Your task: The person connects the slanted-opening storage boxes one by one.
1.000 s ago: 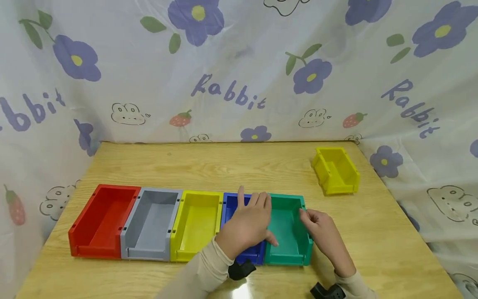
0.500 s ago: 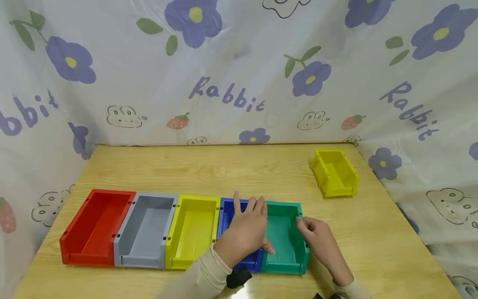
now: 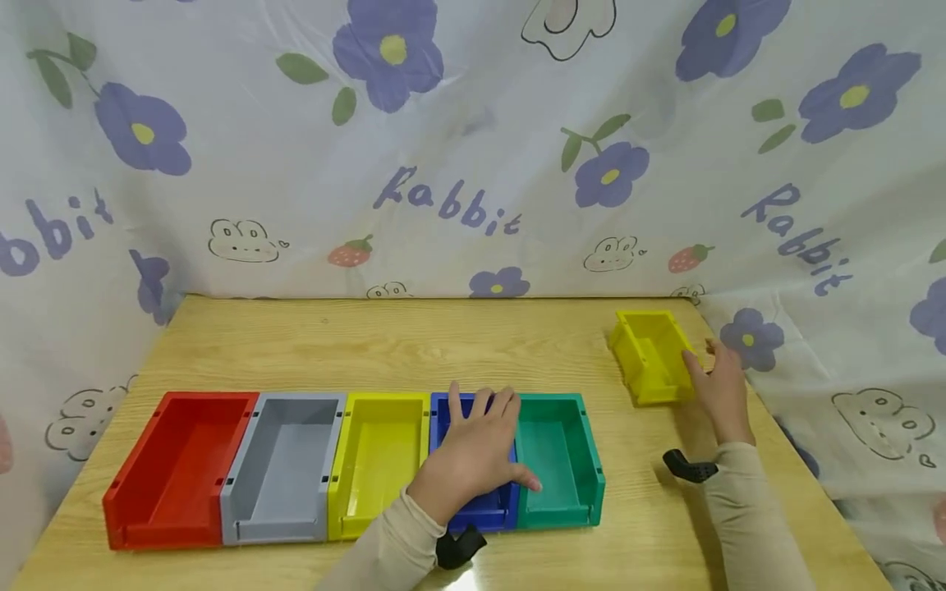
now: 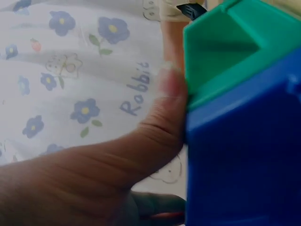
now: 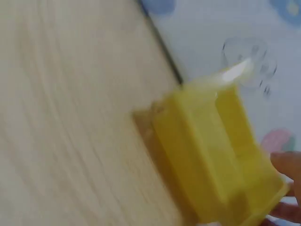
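My right hand (image 3: 720,392) is at the right side of a small yellow bin (image 3: 652,357), thumb by its rim and fingers spread beyond it. In the right wrist view the yellow bin (image 5: 211,155) is blurred and the fingers (image 5: 287,165) appear only at the edge. My left hand (image 3: 476,455) lies over the blue bin (image 3: 482,519), fingers spread, thumb reaching toward the green bin (image 3: 557,460). The left wrist view shows the thumb (image 4: 162,110) against the side of the blue bin (image 4: 244,155) and green bin (image 4: 225,52); the fingers are mostly hidden.
Left of the blue bin, a larger yellow bin (image 3: 380,460), a grey bin (image 3: 284,468) and a red bin (image 3: 181,476) continue the row, side by side. A patterned cloth (image 3: 443,123) hangs behind the wooden table (image 3: 414,345).
My right hand has left the green bin's right rim and moved up and right to the small yellow bin. The left hand stays over the blue bin, with its fingers more spread.
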`<state>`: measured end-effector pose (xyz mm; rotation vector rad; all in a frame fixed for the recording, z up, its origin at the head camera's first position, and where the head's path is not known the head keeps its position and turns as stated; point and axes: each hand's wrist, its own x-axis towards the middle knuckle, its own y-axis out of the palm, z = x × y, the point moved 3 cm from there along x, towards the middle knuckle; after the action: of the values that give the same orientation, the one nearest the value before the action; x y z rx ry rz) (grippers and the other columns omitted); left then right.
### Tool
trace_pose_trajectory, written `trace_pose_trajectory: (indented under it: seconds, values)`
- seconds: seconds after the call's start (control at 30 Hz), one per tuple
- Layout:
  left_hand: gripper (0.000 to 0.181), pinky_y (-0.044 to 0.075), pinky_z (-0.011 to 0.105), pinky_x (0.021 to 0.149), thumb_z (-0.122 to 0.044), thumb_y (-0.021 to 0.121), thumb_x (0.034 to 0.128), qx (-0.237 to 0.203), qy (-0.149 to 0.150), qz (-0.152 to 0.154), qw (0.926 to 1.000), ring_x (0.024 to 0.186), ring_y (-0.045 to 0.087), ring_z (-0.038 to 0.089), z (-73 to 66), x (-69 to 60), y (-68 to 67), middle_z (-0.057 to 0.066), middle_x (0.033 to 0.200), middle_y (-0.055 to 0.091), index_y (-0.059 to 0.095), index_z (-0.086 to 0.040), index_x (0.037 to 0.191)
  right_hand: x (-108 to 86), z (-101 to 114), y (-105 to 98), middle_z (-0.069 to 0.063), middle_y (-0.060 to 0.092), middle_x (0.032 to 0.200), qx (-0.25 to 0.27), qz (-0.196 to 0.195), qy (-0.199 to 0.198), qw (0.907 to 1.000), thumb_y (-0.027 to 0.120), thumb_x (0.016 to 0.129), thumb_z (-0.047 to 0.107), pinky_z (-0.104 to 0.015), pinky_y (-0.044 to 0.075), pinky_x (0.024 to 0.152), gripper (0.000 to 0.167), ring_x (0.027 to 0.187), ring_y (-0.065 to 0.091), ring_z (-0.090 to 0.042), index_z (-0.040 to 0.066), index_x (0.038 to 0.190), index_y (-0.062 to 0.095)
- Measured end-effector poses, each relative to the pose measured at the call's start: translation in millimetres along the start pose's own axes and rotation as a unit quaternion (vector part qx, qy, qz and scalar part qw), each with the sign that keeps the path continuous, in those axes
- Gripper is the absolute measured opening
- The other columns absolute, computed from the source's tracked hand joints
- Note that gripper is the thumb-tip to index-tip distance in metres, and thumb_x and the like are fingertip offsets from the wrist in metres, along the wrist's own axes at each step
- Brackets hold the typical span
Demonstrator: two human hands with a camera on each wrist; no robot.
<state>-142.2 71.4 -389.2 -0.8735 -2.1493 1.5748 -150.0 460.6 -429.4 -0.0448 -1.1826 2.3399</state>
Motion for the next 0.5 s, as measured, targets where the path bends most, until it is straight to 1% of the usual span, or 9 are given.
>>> trace_pose_trajectory:
  seconds: [0.07,0.13,0.17,0.23,0.3,0.37,0.4,0.43,0.5]
  values:
    - [0.11,0.007,0.073,0.125,-0.065,0.081,0.079,-0.008,0.001,0.011,0.9999,0.155,0.031,0.035,1.2,2.0,4.8,0.009,0.17,0.034,0.036,-0.008,0.162,4.2,-18.6,5.3,-0.04,0.046,0.147,-0.018,0.031,0.011,0.9993,0.043,0.112,0.033,-0.061,0.049,0.096,0.059,0.118,0.054,-0.053,-0.011,0.151,0.042]
    - [0.11,0.006,0.073,0.125,-0.066,0.079,0.0802,-0.012,0.003,0.015,0.9998,0.156,0.03,0.035,2.1,3.6,8.4,0.009,0.171,0.031,0.034,-0.009,0.163,-0.4,-28.3,7.8,-0.04,0.052,0.14,-0.024,0.059,0.018,0.9978,0.044,0.111,0.027,-0.061,0.049,0.095,0.051,0.117,0.056,-0.053,-0.011,0.146,0.047]
    - [0.11,0.006,0.073,0.125,-0.066,0.078,0.0808,-0.011,0.004,0.016,0.9998,0.157,0.029,0.035,2.6,4.4,9.5,0.008,0.172,0.03,0.034,-0.009,0.163,-4.3,-29.9,7.4,-0.04,0.054,0.137,-0.032,0.072,0.016,0.9968,0.045,0.111,0.025,-0.059,0.05,0.092,0.048,0.115,0.057,-0.051,-0.011,0.142,0.05]
    - [0.11,0.007,0.073,0.125,-0.067,0.077,0.0816,-0.012,0.004,0.014,0.9998,0.157,0.028,0.035,4.1,6.1,11.1,0.009,0.172,0.029,0.033,-0.009,0.164,-12.9,-27.5,3.5,-0.037,0.059,0.127,-0.045,0.109,0.001,0.993,0.047,0.108,0.022,-0.051,0.05,0.084,0.041,0.106,0.06,-0.044,-0.012,0.132,0.052]
    - [0.11,0.006,0.073,0.125,-0.067,0.076,0.0826,-0.014,0.004,0.009,0.9998,0.158,0.027,0.036,6.1,7.9,11.2,0.009,0.173,0.028,0.032,-0.009,0.164,-19.2,-20.7,-2.2,-0.032,0.061,0.11,-0.05,0.162,-0.018,0.9853,0.05,0.107,0.022,-0.042,0.048,0.076,0.035,0.093,0.059,-0.036,-0.011,0.119,0.054]
    - [0.11,0.006,0.074,0.125,-0.067,0.075,0.0834,-0.017,0.002,0.004,0.9998,0.158,0.026,0.036,8.6,9.8,10.4,0.01,0.173,0.027,0.031,-0.008,0.164,-22.0,-13.2,-6.0,-0.024,0.058,0.094,-0.052,0.209,-0.026,0.9761,0.048,0.11,0.031,-0.036,0.044,0.071,0.04,0.082,0.056,-0.028,-0.008,0.107,0.054]
    - [0.109,0.006,0.074,0.125,-0.067,0.075,0.0839,-0.018,0.002,0.001,0.9998,0.158,0.026,0.036,10.1,10.8,10.0,0.01,0.173,0.027,0.031,-0.008,0.164,-22.1,-9.4,-6.8,-0.02,0.059,0.093,-0.045,0.226,-0.026,0.9727,0.046,0.111,0.035,-0.034,0.043,0.071,0.044,0.082,0.054,-0.023,-0.008,0.107,0.055]
    - [0.109,0.006,0.074,0.125,-0.067,0.075,0.0843,-0.019,0.002,-0.001,0.9998,0.158,0.026,0.036,11.4,11.7,9.2,0.01,0.173,0.026,0.031,-0.008,0.164,-21.5,-6.2,-6.5,-0.021,0.06,0.095,-0.038,0.236,-0.026,0.9706,0.042,0.112,0.04,-0.034,0.043,0.072,0.051,0.084,0.055,-0.022,-0.009,0.109,0.057]
    - [0.108,0.006,0.073,0.125,-0.066,0.075,0.0846,-0.021,0.001,-0.004,0.9998,0.158,0.025,0.036,13.9,13.3,7.9,0.01,0.173,0.026,0.031,-0.008,0.164,-19.7,-1.5,-2.4,-0.021,0.06,0.097,-0.001,0.245,-0.002,0.9696,0.037,0.112,0.051,-0.032,0.044,0.073,0.065,0.083,0.055,-0.02,-0.01,0.114,0.058]
